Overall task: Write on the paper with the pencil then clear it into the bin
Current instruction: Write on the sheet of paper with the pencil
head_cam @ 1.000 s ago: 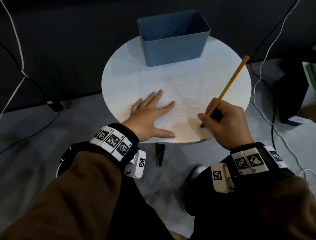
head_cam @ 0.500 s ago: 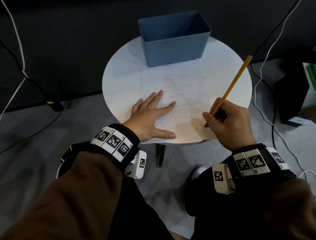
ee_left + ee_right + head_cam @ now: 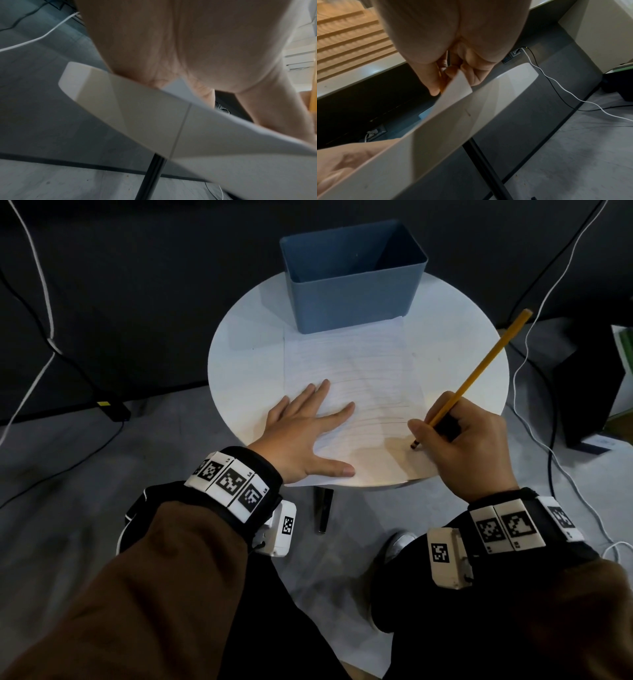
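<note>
Grey floor and a dark wall frame a small round white table [image 3: 239,364] as we look down from the head camera. Our left hand [image 3: 301,436] lies flat with fingers spread on the lined paper [image 3: 352,371], pinning its near left part to the tabletop. The sheet's long axis runs away from us, its far edge right up against the blue bin [image 3: 352,292] at the back of the table. Our right hand [image 3: 469,446] is curled around the yellow pencil [image 3: 479,371], tip down on the paper's near right corner, shaft slanting up and away to the right, blunt end highest. White and black cables [image 3: 534,344] trail over the floor on both sides.

Over to the left wrist camera: our palm [image 3: 188,47] fills the top, pressed on the table's edge [image 3: 137,108], with a corner of paper [image 3: 180,88] poking out beneath it. A black table leg [image 3: 150,175] drops below.

Now the right wrist camera: our fingers [image 3: 435,81] are bunched tightly, a sliver of yellow pencil [image 3: 440,75] just showing between them, and a paper corner [image 3: 455,88] juts over the table rim [image 3: 505,86].
</note>
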Available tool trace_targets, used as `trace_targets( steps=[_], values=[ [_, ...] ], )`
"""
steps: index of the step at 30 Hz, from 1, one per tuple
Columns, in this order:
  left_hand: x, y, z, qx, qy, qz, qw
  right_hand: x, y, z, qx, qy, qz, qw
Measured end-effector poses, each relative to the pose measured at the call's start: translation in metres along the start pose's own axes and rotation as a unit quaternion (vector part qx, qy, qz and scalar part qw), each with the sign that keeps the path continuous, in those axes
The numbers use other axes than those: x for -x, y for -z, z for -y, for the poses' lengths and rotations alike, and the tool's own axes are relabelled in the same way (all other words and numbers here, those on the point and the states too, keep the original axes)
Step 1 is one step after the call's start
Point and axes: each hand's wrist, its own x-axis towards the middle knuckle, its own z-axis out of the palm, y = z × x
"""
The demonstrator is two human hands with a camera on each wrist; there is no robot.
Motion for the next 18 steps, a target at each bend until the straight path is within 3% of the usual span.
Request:
trace_targets(
  steps=[4, 10, 18],
  values=[
    [0.0, 0.0, 0.0, -0.002, 0.001, 0.0, 1.0, 0.002, -0.005, 0.001, -0.003, 0.004, 0.034, 0.999],
    [0.0, 0.0, 0.0, -0.002, 0.003, 0.002, 1.0, 0.0, 0.001, -0.002, -0.001, -0.01, 0.001, 1.0],
    [0.0, 0.001, -0.001, -0.002, 0.004, 0.003, 1.0, 0.005, -0.009, 0.004, -0.013, -0.003, 0.042, 0.999]
  ],
)
